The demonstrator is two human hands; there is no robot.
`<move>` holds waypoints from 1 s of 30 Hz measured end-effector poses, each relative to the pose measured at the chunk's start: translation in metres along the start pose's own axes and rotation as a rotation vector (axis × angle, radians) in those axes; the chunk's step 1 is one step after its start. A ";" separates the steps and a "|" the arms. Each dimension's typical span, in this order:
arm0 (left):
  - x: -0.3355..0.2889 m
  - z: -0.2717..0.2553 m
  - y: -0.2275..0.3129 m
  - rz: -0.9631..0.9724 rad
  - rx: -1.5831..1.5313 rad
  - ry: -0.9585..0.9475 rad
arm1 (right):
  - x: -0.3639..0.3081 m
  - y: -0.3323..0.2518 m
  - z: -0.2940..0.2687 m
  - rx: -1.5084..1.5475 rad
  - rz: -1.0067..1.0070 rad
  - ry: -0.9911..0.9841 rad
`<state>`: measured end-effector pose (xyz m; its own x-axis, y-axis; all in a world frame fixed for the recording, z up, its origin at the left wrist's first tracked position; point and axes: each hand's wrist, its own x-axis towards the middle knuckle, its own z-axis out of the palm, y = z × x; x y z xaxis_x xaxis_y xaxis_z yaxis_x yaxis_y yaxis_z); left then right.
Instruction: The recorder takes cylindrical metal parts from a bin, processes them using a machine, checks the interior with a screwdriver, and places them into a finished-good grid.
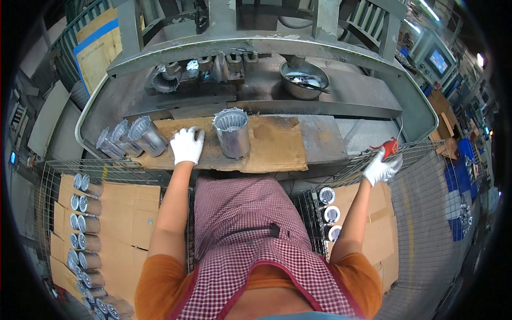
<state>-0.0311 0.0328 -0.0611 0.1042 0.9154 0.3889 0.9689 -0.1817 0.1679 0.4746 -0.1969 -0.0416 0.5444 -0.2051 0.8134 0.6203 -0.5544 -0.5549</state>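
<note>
My left hand [188, 146], in a white glove, lies on the cardboard sheet [274, 141] on the bench, fingers apart and holding nothing. Just right of it stands a grey metal cylinder [233, 133] with a toothed upper rim. Several similar cylinders [146, 136] lean together left of that hand. Out to the right, my gloved right hand [382, 168] is closed around a red hand-held tool [391, 146] that has a thin line running up from it. The tool's lower part is hidden by the fingers, and its exact kind does not show.
A metal bowl [304, 80] with a dark-handled tool in it stands on the machine bed. Metal fixtures [208, 69] sit to its left. Wire baskets flank me, the left one holding a row of finned cylinders [85, 224], the right one several more [332, 214] on cardboard.
</note>
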 end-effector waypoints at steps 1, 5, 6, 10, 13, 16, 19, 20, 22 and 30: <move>-0.001 0.004 0.000 0.032 -0.001 -0.003 | -0.002 -0.012 -0.007 0.110 -0.117 -0.010; -0.001 0.011 -0.005 -0.002 -0.007 0.019 | -0.012 -0.094 0.012 0.453 -0.274 -0.590; -0.001 0.012 -0.007 -0.014 -0.057 0.030 | -0.014 -0.114 0.021 0.454 -0.366 -0.577; 0.000 0.015 -0.012 -0.031 -0.133 0.029 | -0.012 -0.177 0.063 0.102 -0.540 -0.633; -0.001 0.015 -0.013 -0.037 -0.152 0.047 | -0.007 -0.200 0.089 0.120 -0.496 -0.891; -0.001 0.014 -0.013 -0.051 -0.121 0.043 | -0.005 -0.203 0.099 0.150 -0.470 -1.025; -0.001 0.013 -0.013 -0.053 -0.164 0.058 | 0.002 -0.202 0.104 0.060 -0.551 -0.845; -0.001 0.013 -0.013 -0.063 -0.166 0.043 | 0.005 -0.202 0.105 0.011 -0.593 -0.890; -0.001 0.014 -0.013 -0.044 -0.167 0.078 | 0.009 -0.203 0.106 -0.077 -0.652 -0.962; -0.001 0.017 -0.018 -0.014 -0.255 0.195 | -0.003 -0.205 0.099 0.072 -0.548 -0.982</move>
<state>-0.0444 0.0409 -0.0805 0.0221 0.8367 0.5473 0.8799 -0.2761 0.3866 0.4017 -0.0024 0.0528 0.3775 0.7930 0.4781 0.9260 -0.3201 -0.2003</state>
